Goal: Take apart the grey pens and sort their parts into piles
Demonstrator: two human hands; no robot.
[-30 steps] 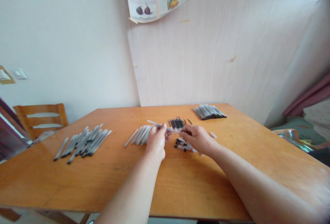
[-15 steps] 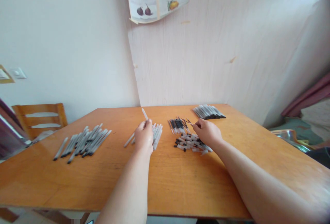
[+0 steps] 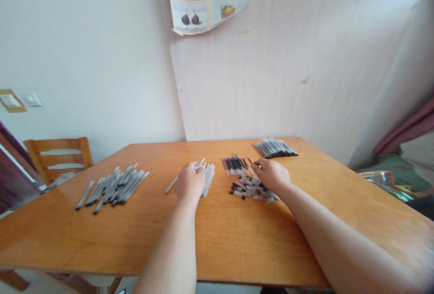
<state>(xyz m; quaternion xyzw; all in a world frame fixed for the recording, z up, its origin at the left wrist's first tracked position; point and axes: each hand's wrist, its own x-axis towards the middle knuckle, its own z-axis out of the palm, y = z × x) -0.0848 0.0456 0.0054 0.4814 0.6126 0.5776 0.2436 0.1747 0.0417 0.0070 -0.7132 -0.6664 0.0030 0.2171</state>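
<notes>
My left hand is closed around a whitish pen barrel, mostly hidden by the fingers. It hovers over a small pile of white pen barrels. My right hand has thumb and forefinger pinched on a thin dark pen refill. Just left of that hand lies a row of dark-tipped refills. Below the row, partly under my right hand, is a heap of short pen caps, clear with black ends.
Pens with black ends lie in a loose pile on the left of the wooden table. A neat stack of similar pens rests at the back right. A wooden chair stands beyond the left edge, and a wall closes off the back.
The barrel in my left hand pointed up before; that hand has turned and lowered, so less of the barrel shows. My right hand stays nearly in place. The view has shifted slightly.
</notes>
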